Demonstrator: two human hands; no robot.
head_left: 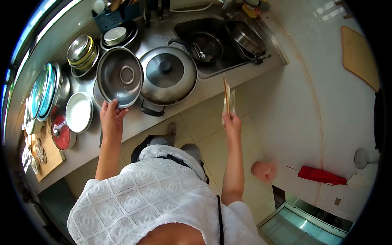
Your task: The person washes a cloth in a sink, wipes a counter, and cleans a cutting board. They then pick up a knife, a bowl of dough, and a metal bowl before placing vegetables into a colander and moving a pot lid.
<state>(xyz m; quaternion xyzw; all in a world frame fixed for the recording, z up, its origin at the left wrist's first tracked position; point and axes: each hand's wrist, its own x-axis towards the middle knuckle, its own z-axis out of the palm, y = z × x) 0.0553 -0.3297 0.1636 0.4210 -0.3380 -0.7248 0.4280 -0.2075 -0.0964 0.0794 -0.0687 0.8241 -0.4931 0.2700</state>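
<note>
My left hand (113,116) is closed on the near rim of a steel bowl (110,77), which is tilted up over the counter and partly covers a pale dish behind it. Beside the bowl stands a large lidded wok (179,77) with a glass-centred lid and black handles. Over the floor, in front of the sink, my right hand (232,121) is closed round a pair of chopsticks (225,92). Something pale and partly clear (232,100) is held along with them; I cannot make out what it is.
The sink (179,30) holds a black pan (208,47) and a steel pot (246,37). Stacked bowls (79,49), a white bowl (79,111), a red-lidded pot (61,131) and a cutting board (49,157) line the left counter. A pink bin (261,170) stands at right.
</note>
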